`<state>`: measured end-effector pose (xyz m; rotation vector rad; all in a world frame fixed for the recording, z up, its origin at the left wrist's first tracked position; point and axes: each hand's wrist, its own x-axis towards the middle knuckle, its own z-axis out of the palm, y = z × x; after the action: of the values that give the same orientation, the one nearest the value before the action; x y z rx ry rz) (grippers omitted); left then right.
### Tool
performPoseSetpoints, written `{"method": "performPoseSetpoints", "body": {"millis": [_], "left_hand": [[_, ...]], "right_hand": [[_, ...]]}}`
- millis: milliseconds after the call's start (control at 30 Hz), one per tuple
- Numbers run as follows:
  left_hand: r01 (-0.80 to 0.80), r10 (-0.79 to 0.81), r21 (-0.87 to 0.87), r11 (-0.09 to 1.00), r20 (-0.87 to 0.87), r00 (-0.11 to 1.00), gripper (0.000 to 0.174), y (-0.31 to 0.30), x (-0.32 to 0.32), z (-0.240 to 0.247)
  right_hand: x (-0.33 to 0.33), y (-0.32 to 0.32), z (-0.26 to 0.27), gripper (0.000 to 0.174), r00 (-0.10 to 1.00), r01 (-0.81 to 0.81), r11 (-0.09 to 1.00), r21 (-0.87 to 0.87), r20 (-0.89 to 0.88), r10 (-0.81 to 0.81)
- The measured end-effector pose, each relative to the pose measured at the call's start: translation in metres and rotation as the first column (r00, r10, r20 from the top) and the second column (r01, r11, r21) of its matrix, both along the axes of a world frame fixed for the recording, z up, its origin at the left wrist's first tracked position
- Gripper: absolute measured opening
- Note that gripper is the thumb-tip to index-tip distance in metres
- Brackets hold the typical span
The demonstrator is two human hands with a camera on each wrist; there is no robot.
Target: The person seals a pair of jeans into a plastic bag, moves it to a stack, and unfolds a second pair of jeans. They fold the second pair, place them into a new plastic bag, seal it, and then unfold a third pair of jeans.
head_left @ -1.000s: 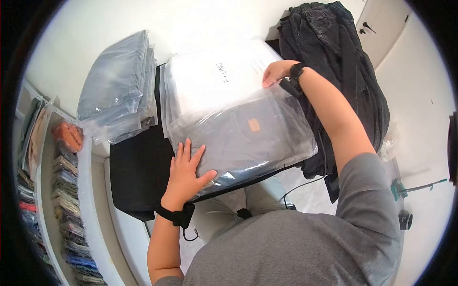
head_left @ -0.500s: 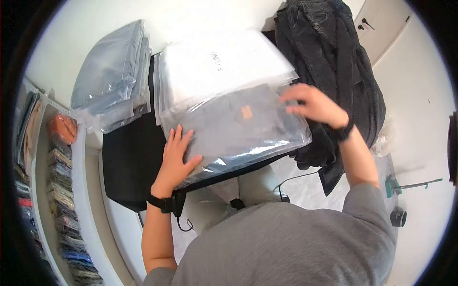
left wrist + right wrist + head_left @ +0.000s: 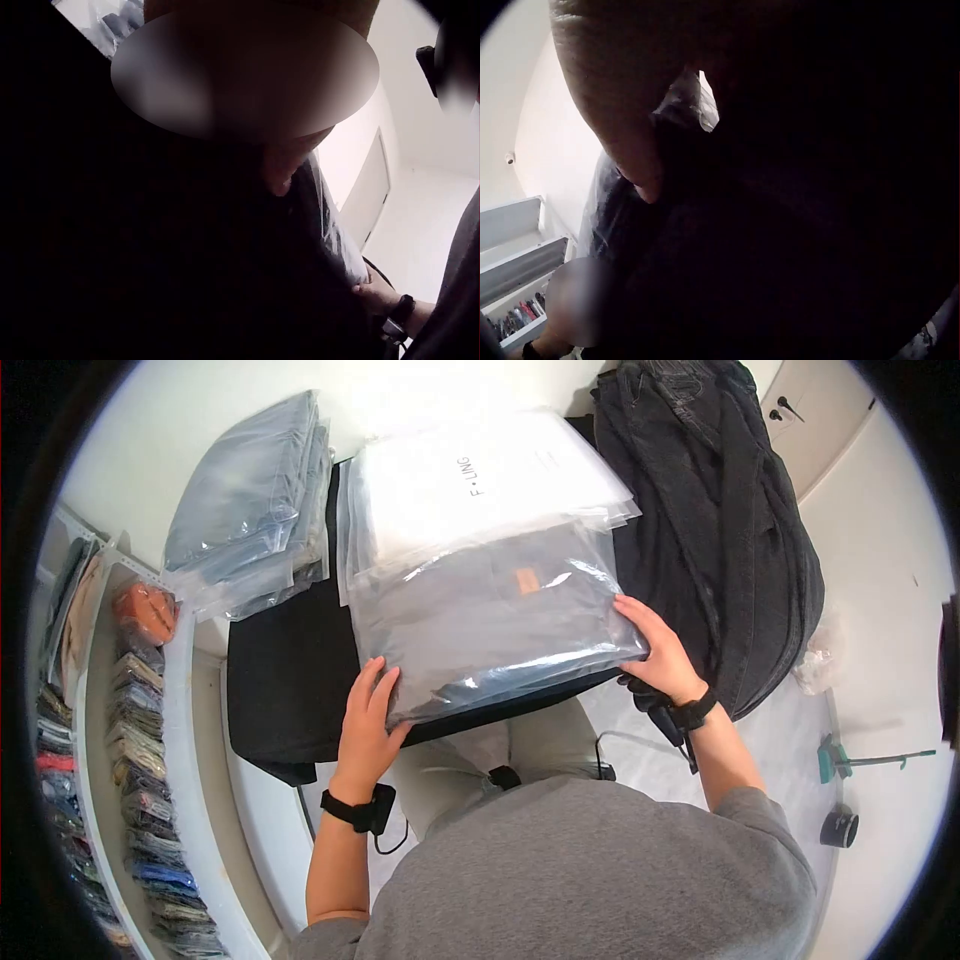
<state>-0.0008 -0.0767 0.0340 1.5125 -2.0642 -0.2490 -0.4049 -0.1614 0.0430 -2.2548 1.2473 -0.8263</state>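
Observation:
A folded dark garment in a clear plastic bag [image 3: 470, 625] lies at the front of the black-covered table, an orange-tan patch showing through the film. My left hand [image 3: 366, 730] holds its left front corner, fingers along the side and thumb at the front edge. At the right front corner, my right hand [image 3: 662, 652] grips the bag with fingers on the side and thumb toward the front. The left wrist view also catches the right hand [image 3: 379, 296] at the bag's edge. Both wrist views are mostly dark, and the left one is partly blurred.
White plastic bags printed "F • LING" [image 3: 500, 480] lie stacked behind the bagged garment. Several bagged garments [image 3: 250, 500] are piled at left on the black table cover [image 3: 285, 680]. Dark jeans [image 3: 715, 540] heap at right. A shelf of folded clothes [image 3: 150, 790] stands far left.
My right hand has left the bag's upper opening edge and come down to its right front corner. The left hand has shifted from the top surface to the left front corner.

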Motion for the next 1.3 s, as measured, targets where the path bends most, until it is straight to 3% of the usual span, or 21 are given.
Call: {"method": "performPoseSetpoints", "body": {"millis": [133,267,333,367,400,467,600,667,733,767,800,833,867,967,1033,1067,1100,1167,1200,1233,1300], "left_hand": [[0.015,-0.016,-0.098,0.995,-0.007,1.000,0.059,-0.012,0.010,0.007],[-0.060,0.058,-0.179,0.982,-0.018,0.998,0.038,-0.047,0.025,0.039],[-0.207,0.208,0.015,0.978,-0.088,0.974,0.033,-0.055,0.014,0.092],[-0.069,0.048,-0.267,0.961,-0.083,0.995,0.031,-0.063,0.025,0.080],[-0.160,0.142,-0.156,0.975,-0.120,0.983,0.027,-0.057,0.022,0.117],[-0.168,0.142,-0.141,0.976,-0.178,0.974,0.025,-0.036,0.017,0.149],[-0.170,0.155,-0.114,0.979,-0.134,0.979,0.022,-0.021,0.017,0.139],[-0.287,0.241,-0.092,0.953,-0.343,0.908,0.019,-0.025,0.018,0.115],[-0.307,0.225,-0.152,0.939,-0.402,0.887,0.025,-0.026,0.027,0.091],[-0.274,0.135,-0.189,0.943,-0.534,0.835,0.036,-0.026,0.028,0.081],[-0.246,0.040,-0.230,0.941,-0.649,0.760,0.046,-0.024,0.029,0.072],[-0.173,-0.033,-0.215,0.961,-0.711,0.703,0.068,-0.022,0.030,0.060],[-0.117,-0.102,-0.243,0.963,-0.730,0.676,0.079,-0.021,0.028,0.046],[-0.038,-0.119,-0.213,0.976,-0.678,0.726,0.083,-0.009,0.041,0.001],[-0.044,0.157,0.236,0.971,-0.486,0.860,0.081,0.001,0.047,-0.008],[-0.041,0.156,0.238,0.970,-0.485,0.860,0.081,0.001,0.048,-0.013],[-0.065,0.173,0.242,0.968,-0.463,0.869,0.074,0.000,0.049,-0.019],[-0.094,0.194,0.240,0.966,-0.438,0.878,0.067,-0.003,0.057,-0.038],[-0.146,0.153,0.050,0.988,-0.153,0.976,0.060,-0.005,0.061,-0.043],[-0.134,0.156,-0.148,0.980,0.150,0.976,0.054,-0.006,0.065,-0.049],[-0.126,0.158,-0.231,0.965,0.129,0.979,0.050,-0.004,0.070,-0.041]], "right_hand": [[-0.002,-0.010,-0.001,0.068,0.993,0.016,1.000,-0.023,0.121,-0.013],[0.003,-0.036,0.031,0.043,0.967,0.093,0.995,-0.036,0.243,-0.082],[0.009,-0.052,0.054,0.037,0.932,0.109,0.991,0.074,0.339,-0.128],[0.009,-0.052,0.059,0.035,0.936,0.096,0.994,0.047,0.336,-0.107],[0.014,-0.047,0.093,0.034,0.928,0.142,0.989,0.033,0.342,-0.145],[0.013,-0.035,0.117,0.033,0.917,0.087,0.996,0.027,0.389,-0.090],[0.011,-0.028,0.091,0.034,0.913,0.082,0.971,0.225,0.374,-0.164],[0.007,-0.030,0.064,0.053,0.811,-0.056,0.974,0.221,0.579,-0.085],[0.006,-0.029,0.043,0.067,0.857,-0.056,0.991,0.126,0.514,-0.017],[0.003,-0.029,0.035,0.074,0.904,-0.010,0.986,0.164,0.423,-0.061],[0.006,-0.025,0.035,0.069,0.928,0.019,0.965,0.263,0.354,-0.114],[0.005,-0.022,0.032,0.067,0.920,-0.032,0.942,0.335,0.379,-0.104],[0.005,-0.023,0.029,0.064,0.909,-0.084,0.912,0.401,0.405,-0.095],[0.000,-0.027,0.006,0.058,0.884,-0.112,0.935,0.337,0.464,-0.062],[0.001,-0.028,0.011,0.057,0.898,-0.141,0.894,0.426,0.436,-0.067],[0.003,-0.029,0.013,0.056,0.912,-0.174,0.845,0.506,0.407,-0.056],[0.006,-0.031,0.006,0.051,0.934,-0.153,0.933,0.326,0.357,0.028],[0.012,-0.033,-0.003,0.049,0.941,-0.124,0.968,0.219,0.336,0.044],[0.014,-0.033,-0.006,0.048,0.949,-0.091,0.990,0.112,0.312,0.052],[0.013,-0.034,-0.005,0.045,0.973,-0.039,0.995,0.091,0.229,0.017],[0.010,-0.024,0.001,0.045,0.982,-0.023,1.000,-0.001,0.189,0.023]]}}
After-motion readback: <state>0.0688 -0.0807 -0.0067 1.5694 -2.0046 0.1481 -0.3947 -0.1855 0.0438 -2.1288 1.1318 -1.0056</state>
